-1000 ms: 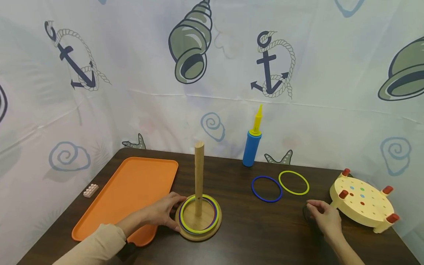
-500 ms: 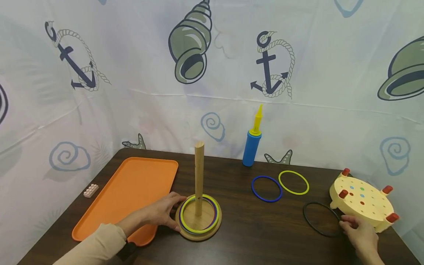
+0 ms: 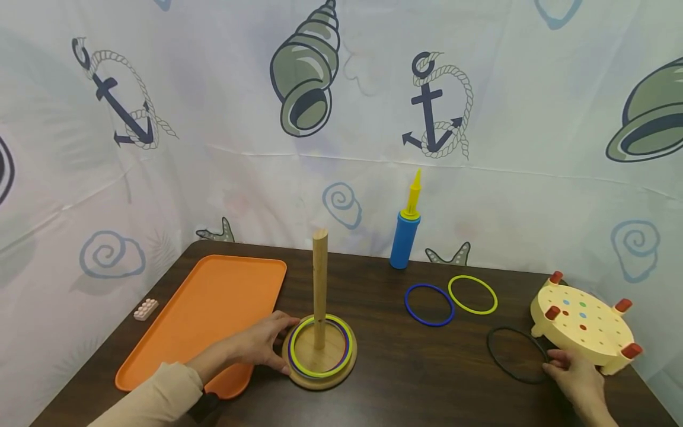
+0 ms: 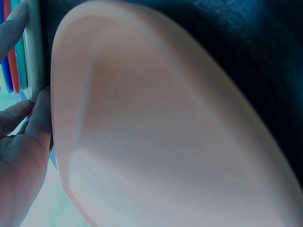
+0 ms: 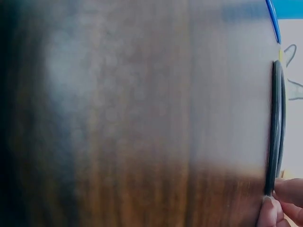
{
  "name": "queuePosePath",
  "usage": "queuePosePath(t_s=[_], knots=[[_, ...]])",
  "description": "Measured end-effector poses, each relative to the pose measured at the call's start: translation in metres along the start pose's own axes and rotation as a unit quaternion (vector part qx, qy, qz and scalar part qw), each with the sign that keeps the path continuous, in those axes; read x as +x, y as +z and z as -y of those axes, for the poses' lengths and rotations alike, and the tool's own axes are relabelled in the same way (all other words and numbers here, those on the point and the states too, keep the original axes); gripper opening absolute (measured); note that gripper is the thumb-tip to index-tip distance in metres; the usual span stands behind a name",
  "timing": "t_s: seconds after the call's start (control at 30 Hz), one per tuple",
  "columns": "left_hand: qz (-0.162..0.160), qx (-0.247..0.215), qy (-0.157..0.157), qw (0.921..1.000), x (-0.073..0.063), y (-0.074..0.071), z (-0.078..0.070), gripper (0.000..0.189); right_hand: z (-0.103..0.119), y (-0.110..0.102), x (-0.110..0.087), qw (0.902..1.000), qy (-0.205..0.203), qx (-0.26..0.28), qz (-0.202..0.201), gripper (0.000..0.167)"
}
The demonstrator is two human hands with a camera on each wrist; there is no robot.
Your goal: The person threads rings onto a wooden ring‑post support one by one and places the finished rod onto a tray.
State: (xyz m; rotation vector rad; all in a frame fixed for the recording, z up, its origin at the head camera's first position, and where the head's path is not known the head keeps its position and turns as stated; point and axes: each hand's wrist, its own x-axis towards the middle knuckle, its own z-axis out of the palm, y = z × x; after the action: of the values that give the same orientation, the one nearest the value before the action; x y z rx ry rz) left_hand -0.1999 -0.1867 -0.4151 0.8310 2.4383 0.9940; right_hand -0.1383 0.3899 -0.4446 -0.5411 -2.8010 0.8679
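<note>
Fingers and thumb of my left hand [image 3: 261, 341] grip the left side of a round wooden base [image 3: 320, 385] with an upright peg [image 3: 320, 284]. A yellow ring [image 3: 318, 375] lies on top of other rings round the peg; the left wrist view shows blue, red and green edges [image 4: 20, 66] in that stack. Over on the right, my right hand [image 3: 578, 379] pinches the near right edge of a black ring [image 3: 507, 327], which lies low over the table. Thumb and fingertips meet at the ring's rim [image 5: 273, 132] in the right wrist view.
An orange tray [image 3: 208, 320] and a pink toy brick [image 3: 146, 309] lie at the left. A blue ring [image 3: 437, 325] and another yellow ring [image 3: 480, 312] are at the back, near a blue pump [image 3: 404, 240]. A cream pegged stool-like toy [image 3: 587, 326] stands close beyond my right hand.
My right hand has moved right, from the black ring's left side to its right edge, uncovering the ring. The left hand keeps its place on the base.
</note>
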Motion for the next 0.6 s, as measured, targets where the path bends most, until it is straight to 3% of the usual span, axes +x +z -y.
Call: queuePosePath(t_s=[0.33,0.6], knots=[[0.000,-0.005,-0.006,1.0000,0.0009,0.0007,0.0021,0.087,0.0053,-0.0011,0.0016,0.9985,-0.012,-0.038,0.038,0.029],[0.002,-0.008,-0.006,0.9999,0.0006,0.0003,0.0028,0.087,0.0098,-0.0014,0.0010,0.9979,-0.017,-0.022,0.059,0.027]])
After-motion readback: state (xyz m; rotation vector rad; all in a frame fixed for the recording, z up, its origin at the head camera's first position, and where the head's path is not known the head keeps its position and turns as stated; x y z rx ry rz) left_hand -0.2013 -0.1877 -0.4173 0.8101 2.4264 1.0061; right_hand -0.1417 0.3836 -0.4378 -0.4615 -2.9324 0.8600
